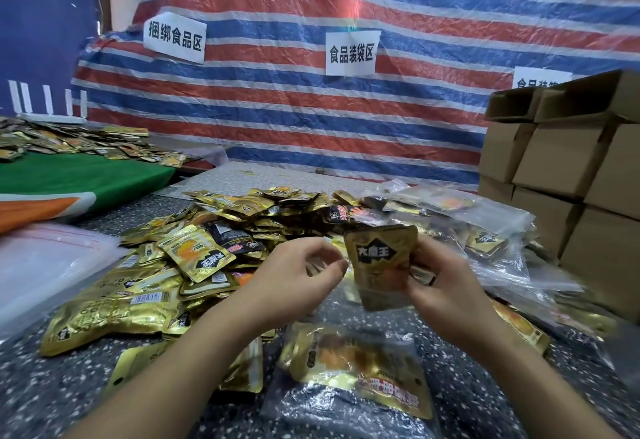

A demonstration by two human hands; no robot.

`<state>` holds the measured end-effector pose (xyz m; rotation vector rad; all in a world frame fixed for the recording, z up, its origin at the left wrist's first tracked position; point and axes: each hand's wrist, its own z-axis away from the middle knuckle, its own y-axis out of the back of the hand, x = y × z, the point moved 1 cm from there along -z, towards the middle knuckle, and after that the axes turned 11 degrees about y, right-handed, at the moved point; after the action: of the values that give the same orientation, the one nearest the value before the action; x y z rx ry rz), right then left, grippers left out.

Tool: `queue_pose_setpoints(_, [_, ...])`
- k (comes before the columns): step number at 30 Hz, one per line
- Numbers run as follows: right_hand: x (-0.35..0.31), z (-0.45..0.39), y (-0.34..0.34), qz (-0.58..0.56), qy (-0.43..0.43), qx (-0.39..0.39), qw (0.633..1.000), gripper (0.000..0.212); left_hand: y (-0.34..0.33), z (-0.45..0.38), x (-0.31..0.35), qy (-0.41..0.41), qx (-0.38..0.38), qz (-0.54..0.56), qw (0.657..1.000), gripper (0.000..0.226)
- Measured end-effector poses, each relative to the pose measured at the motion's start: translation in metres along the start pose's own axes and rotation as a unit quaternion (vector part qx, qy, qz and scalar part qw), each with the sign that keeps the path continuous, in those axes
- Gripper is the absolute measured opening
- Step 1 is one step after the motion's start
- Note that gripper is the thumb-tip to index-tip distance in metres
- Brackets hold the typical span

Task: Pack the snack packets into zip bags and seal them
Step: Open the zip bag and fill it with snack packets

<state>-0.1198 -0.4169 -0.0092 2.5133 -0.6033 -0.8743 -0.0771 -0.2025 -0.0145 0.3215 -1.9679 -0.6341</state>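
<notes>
Pinched in our right hand (446, 286), one gold snack packet (382, 265) stands upright just above the zip bag (349, 383); our left hand (294, 276) hovers beside it, fingers loosely curled, holding nothing.

1. A gold snack packet (381, 265) with a black label stands upright, gripped by the right hand (446, 286), just beside the left hand (298, 272).
2. A clear zip bag (349, 379) lies flat below both hands, with gold packets inside.
3. A loose heap of gold and black packets (194, 251) spreads left of and beyond the hands.
4. Filled zip bags (485, 230) are piled right of the hands.
</notes>
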Motion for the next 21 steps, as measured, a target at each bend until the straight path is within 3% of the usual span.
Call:
queue_pose_setpoints(2, [0.0, 0.001, -0.001, 0.054, 0.005, -0.024, 0.998, 0.038, 0.001, -0.001, -0.001, 0.002, -0.021, -0.006, 1.0, 0.017])
queue_pose_setpoints(5, [0.003, 0.001, 0.001, 0.018, -0.045, -0.014, 0.999, 0.037, 0.004, -0.003, -0.007, 0.004, -0.027, -0.012, 1.0, 0.015])
queue_pose_setpoints(7, [0.004, 0.001, 0.004, -0.009, -0.071, -0.009, 0.997, 0.03, 0.007, -0.004, -0.009, -0.001, -0.006, -0.013, 1.0, 0.003])
queue_pose_setpoints(13, [-0.011, -0.007, 0.014, -0.066, -0.076, -0.019, 0.995, 0.024, 0.008, -0.002, -0.003, -0.051, 0.064, 0.057, 0.995, 0.01])
queue_pose_setpoints(16, [-0.026, -0.017, 0.023, -0.074, -0.068, -0.069, 0.993, 0.025, 0.009, 0.001, 0.002, -0.061, 0.079, 0.111, 0.989, 0.012])
queue_pose_setpoints(21, [-0.037, -0.025, 0.028, 0.041, -0.105, -0.207, 0.972, 0.015, 0.006, 0.005, 0.009, -0.07, 0.072, 0.115, 0.988, 0.015])
